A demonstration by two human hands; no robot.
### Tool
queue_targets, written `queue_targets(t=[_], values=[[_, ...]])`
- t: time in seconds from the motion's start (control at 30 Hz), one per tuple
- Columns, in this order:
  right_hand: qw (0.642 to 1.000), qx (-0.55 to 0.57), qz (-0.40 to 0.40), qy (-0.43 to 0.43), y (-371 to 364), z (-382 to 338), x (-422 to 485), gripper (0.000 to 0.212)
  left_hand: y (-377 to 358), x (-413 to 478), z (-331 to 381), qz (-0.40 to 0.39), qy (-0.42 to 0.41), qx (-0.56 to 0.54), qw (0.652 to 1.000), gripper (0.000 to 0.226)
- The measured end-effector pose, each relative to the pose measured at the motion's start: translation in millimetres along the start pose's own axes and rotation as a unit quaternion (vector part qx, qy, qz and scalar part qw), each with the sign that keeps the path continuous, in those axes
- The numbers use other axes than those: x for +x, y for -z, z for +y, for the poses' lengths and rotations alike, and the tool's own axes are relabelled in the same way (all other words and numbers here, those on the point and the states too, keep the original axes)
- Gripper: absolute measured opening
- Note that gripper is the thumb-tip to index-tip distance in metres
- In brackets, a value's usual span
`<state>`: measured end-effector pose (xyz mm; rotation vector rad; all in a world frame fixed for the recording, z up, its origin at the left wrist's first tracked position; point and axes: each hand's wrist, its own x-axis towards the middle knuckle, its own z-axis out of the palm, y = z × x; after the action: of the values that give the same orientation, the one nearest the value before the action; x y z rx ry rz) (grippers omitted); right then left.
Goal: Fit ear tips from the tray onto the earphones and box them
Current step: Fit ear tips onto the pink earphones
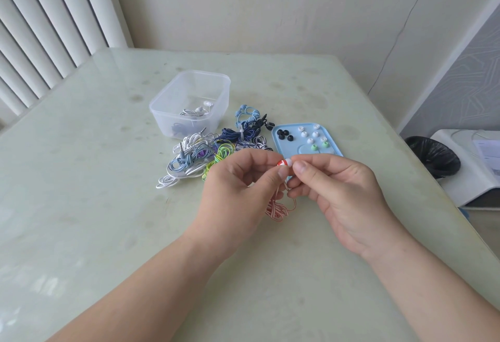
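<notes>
L hand (238, 179) pinches a red & white earbud (281, 163) btwn thumb & forefinger, above the bench (108, 206). R hand (332, 187) pinches a white ear tip (289, 162) right against the earbud's end. Striped cable (276, 210) hangs from the hands in loops down to the bench. Beyond, left: pile of tangled earphones (211, 152). Beyond, right: blue tray (333, 137) w/ black tips (284, 134), white tips (308, 133) & green tips (319, 146) loose on it. Farthest: clear box (173, 92), white earphones (198, 111) inside.
</notes>
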<state>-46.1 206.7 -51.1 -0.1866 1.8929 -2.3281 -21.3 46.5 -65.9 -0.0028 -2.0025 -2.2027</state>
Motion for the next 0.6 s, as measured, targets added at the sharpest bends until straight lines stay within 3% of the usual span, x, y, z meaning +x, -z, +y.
queue_targets(t=[0.37, 0.6], values=[[0.999, 0.033, 0.006, -0.023, 2.2, -1.3, 1.2, 0.012, -0.9, -0.8, -0.9, -0.013, -0.004, 0.003, 1.000, 0.004], [0.997, 0.054, -0.037, -0.041, 3.5, -2.0, 2.7, 0.008, 0.7, -0.8, -0.6, -0.017, -0.012, 0.011, 1.000, 0.004]])
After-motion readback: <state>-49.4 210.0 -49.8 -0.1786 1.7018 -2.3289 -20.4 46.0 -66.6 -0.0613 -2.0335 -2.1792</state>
